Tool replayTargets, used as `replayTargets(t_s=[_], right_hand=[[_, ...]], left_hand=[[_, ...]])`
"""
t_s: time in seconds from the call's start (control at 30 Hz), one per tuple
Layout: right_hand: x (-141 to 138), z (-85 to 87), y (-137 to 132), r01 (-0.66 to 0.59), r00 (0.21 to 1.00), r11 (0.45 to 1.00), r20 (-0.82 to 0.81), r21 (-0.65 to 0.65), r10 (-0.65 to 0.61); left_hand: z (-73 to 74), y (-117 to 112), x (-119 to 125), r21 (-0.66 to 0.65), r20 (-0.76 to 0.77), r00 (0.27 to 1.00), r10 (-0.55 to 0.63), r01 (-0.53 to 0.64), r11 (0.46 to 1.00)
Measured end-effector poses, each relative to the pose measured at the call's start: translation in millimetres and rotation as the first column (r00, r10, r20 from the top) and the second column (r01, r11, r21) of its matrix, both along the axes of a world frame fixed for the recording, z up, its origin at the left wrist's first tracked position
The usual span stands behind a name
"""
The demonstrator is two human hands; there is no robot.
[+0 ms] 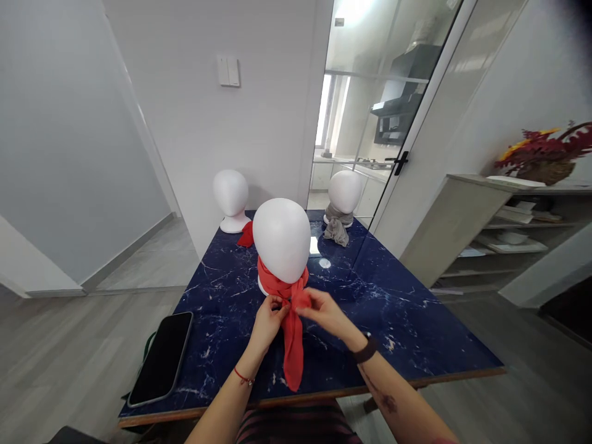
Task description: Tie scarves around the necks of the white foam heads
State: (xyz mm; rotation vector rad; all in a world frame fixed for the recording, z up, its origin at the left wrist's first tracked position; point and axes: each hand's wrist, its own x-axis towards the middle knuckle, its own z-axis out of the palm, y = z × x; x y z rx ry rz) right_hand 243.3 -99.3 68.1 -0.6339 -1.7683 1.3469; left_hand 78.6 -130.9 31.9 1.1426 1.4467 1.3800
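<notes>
A white mannequin head (282, 237) stands in the middle of the table with a red scarf (293, 354) wrapped round its neck. One end of the scarf hangs down the front toward the table's near edge. At the neck, my left hand (267, 322) pinches the fabric with thumb and forefinger. Just right of it, my right hand (326, 313) is closed on a bunched loop of the same scarf. The fabric between the fingers is partly hidden, so how it is crossed or knotted there I cannot make out.
On the dark blue marbled table (370, 333) lies a black phone (161, 357) at left. Farther back stand a bare white mannequin head (230, 196), some red cloth (246, 235), and another head (345, 192) wearing a grey scarf (337, 230). A shelf unit (467, 216) is at right.
</notes>
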Motion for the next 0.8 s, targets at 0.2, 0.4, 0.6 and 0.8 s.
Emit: replayTargets(t_s=[0.2, 0.4, 0.6, 0.8], right_hand=[[-4.5, -9.0, -31.1, -0.162, 0.872, 0.923, 0.488, 0.350, -0.032], [16.5, 3.3, -46.9, -0.230, 0.760, 0.898, 0.646, 0.375, -0.075], [48.5, 27.1, -36.2, 0.052, 0.892, 0.929, 0.401, 0.366, -0.208], [31.0, -5.1, 70.9, 0.487, 0.859, 0.853, 0.072, 0.188, -0.506]], left_hand=[[0.7, -1.3, 7.3, -0.128, 0.323, 0.946, 0.037, 0.005, 0.992], [0.0, -14.0, 2.3, -0.047, -0.116, 0.988, -0.098, 0.093, 0.995], [21.9, -20.1, -43.6, 0.029, -0.623, 0.782, -0.014, 0.041, 0.999], [43.3, 44.3, -79.7, 0.173, -0.614, 0.751, 0.242, -0.171, 0.970]])
